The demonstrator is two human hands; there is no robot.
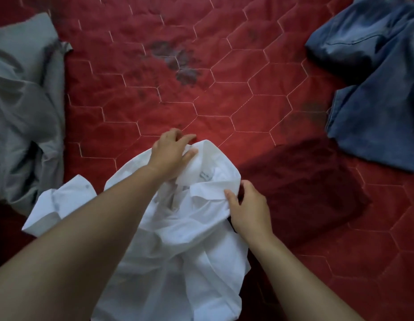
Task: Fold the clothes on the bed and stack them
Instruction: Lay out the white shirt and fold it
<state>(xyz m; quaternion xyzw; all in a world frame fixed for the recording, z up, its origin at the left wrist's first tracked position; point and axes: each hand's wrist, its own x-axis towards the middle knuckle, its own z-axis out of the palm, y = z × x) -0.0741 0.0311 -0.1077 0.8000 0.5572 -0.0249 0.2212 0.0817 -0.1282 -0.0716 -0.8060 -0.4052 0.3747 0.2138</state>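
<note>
1. Shirt point(178, 251): white, crumpled on the quilt point(155, 89), collar point(215, 179) facing up. I judge it light, thin and limp, so it won't keep its shape.
2. Left hand point(172, 154): fingers curled over the collar's far edge, gripping it.
3. Right hand point(246, 207): thumb on top, pinching the collar's right side.
4. Best hold, I'd say: the shoulders beside the collar, the stiffest part.
5. Just right of shirt: folded maroon piece point(305, 193). Farther right: jeans point(375, 100). Left of shirt: grey cloth point(23, 112).

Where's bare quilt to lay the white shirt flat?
Widest bare patch: red quilt beyond the white shirt, bordered by the grey cloth left and the jeans right. A smaller one near right, below the dark red garment. Crowded: near centre, where the left hand and right hand grip the shirt.
</note>
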